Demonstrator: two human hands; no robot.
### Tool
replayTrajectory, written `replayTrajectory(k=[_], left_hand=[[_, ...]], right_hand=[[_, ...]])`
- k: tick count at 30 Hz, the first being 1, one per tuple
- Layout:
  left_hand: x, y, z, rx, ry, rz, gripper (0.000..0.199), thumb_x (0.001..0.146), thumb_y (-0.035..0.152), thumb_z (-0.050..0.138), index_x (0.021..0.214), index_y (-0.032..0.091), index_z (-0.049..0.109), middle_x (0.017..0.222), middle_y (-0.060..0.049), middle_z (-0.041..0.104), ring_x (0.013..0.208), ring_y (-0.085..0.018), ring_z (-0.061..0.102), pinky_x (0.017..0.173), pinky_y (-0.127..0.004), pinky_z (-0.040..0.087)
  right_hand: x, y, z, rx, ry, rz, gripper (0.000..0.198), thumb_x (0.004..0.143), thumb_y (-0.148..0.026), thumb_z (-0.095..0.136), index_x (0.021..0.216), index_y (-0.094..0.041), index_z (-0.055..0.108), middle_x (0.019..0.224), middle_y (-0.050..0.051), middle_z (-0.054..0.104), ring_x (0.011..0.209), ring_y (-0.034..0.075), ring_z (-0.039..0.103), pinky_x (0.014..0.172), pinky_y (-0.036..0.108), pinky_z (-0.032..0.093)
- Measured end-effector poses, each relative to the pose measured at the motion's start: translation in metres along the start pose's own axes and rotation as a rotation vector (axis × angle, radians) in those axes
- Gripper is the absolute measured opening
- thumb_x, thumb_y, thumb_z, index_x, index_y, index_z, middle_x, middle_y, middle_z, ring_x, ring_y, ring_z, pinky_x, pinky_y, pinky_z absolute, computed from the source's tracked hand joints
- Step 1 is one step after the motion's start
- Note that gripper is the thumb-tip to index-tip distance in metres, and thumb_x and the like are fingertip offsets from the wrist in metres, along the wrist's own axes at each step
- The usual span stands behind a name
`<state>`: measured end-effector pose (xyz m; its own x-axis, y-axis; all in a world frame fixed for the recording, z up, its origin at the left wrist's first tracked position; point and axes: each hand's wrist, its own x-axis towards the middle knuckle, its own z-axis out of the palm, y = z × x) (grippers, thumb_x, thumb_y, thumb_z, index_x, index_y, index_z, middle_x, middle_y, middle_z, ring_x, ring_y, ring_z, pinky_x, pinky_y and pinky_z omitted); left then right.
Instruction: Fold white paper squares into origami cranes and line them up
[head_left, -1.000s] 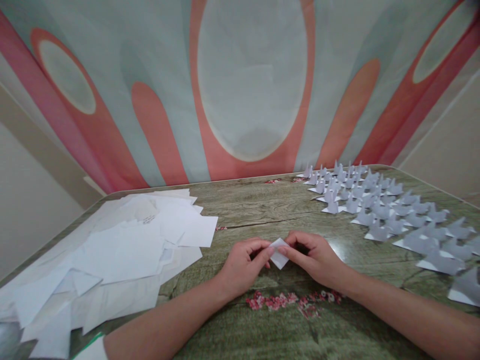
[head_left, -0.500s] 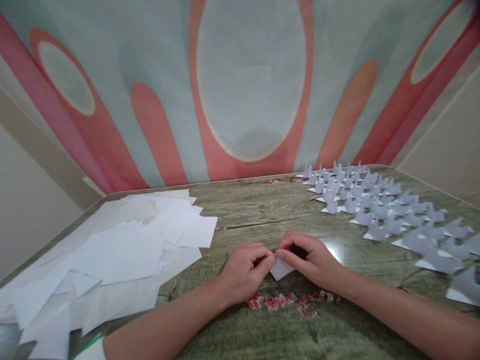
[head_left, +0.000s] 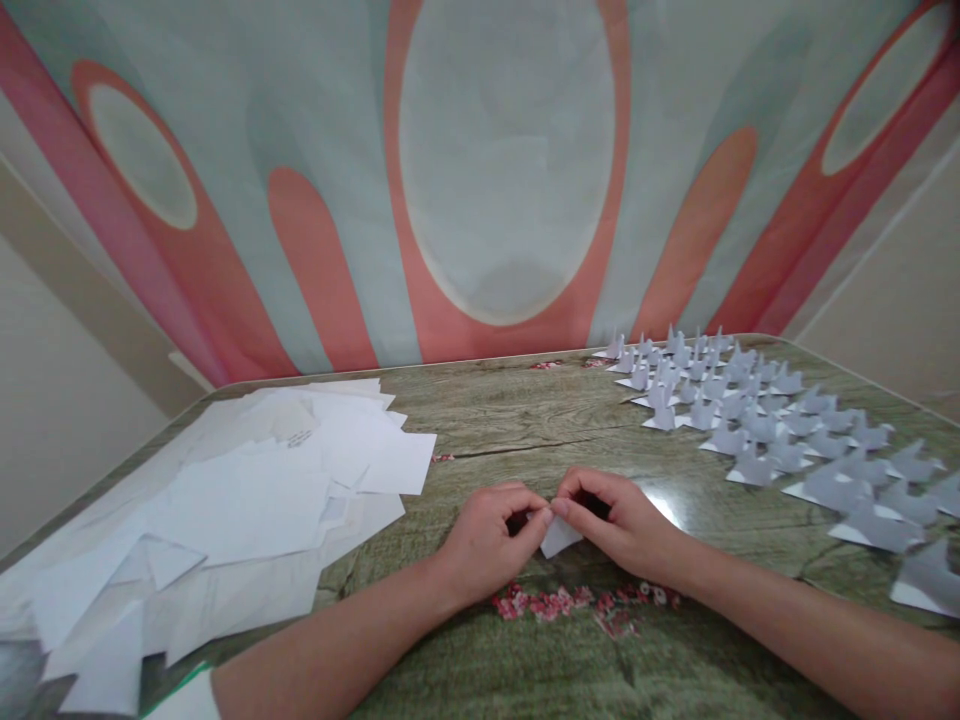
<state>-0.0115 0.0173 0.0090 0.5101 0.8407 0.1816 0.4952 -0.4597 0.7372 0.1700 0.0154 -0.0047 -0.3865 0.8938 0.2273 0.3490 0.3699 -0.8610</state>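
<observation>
A small folded piece of white paper (head_left: 559, 538) is pinched between my two hands just above the table, its lower corner pointing toward me. My left hand (head_left: 496, 540) grips its left upper edge between thumb and fingertips. On the other side, my right hand (head_left: 619, 520) pinches the upper edge close by, so the fingertips of both hands almost meet. The upper part of the paper is hidden behind my thumbs and fingers.
Loose white sheets (head_left: 247, 500) lie in a spread pile on the left. Several rows of folded paper birds (head_left: 750, 410) stand along the right side. The wood-patterned table (head_left: 510, 420) has printed pink flowers and meets a patterned backdrop (head_left: 502, 180).
The folded paper has tilted slightly, and less of its lower face shows between my hands. Both hands keep almost the same place and grip.
</observation>
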Motion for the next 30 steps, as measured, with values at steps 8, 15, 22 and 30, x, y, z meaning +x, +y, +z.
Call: replayTrajectory(k=[8,15,22,30], left_hand=[[0.005,-0.011,0.001,-0.266,0.036,-0.144,0.027,0.085,0.034,0.044,0.079,0.014,0.061,0.070,0.000,0.060,0.066,-0.013,0.052,0.060,-0.021,0.039],[0.004,-0.012,0.002,-0.226,0.086,-0.146,0.027,0.085,0.035,0.046,0.074,0.014,0.059,0.066,0.000,0.057,0.063,-0.012,0.050,0.058,-0.021,0.038],[0.004,-0.006,0.000,-0.263,0.034,-0.162,0.027,0.083,0.035,0.048,0.071,0.014,0.059,0.064,0.000,0.057,0.061,-0.011,0.050,0.056,-0.020,0.038],[0.005,-0.010,0.001,-0.382,0.027,-0.209,0.031,0.086,0.039,0.044,0.072,0.014,0.055,0.061,0.000,0.057,0.057,-0.011,0.053,0.056,-0.021,0.040]], right_hand=[[0.005,0.007,-0.005,0.125,0.022,0.088,0.027,0.085,-0.039,0.046,0.072,-0.016,0.055,0.062,-0.001,0.052,0.059,0.011,0.047,0.054,0.022,0.038],[0.002,0.002,-0.002,-0.003,-0.083,0.060,0.025,0.085,-0.034,0.047,0.070,-0.016,0.057,0.062,-0.002,0.054,0.059,0.011,0.047,0.054,0.021,0.037],[0.002,-0.001,-0.003,0.011,-0.066,0.040,0.025,0.086,-0.033,0.045,0.070,-0.017,0.053,0.062,-0.002,0.051,0.059,0.011,0.045,0.055,0.021,0.036],[0.003,0.009,-0.004,0.010,0.038,0.116,0.026,0.087,-0.037,0.043,0.074,-0.017,0.053,0.065,-0.001,0.049,0.063,0.012,0.044,0.058,0.023,0.036]])
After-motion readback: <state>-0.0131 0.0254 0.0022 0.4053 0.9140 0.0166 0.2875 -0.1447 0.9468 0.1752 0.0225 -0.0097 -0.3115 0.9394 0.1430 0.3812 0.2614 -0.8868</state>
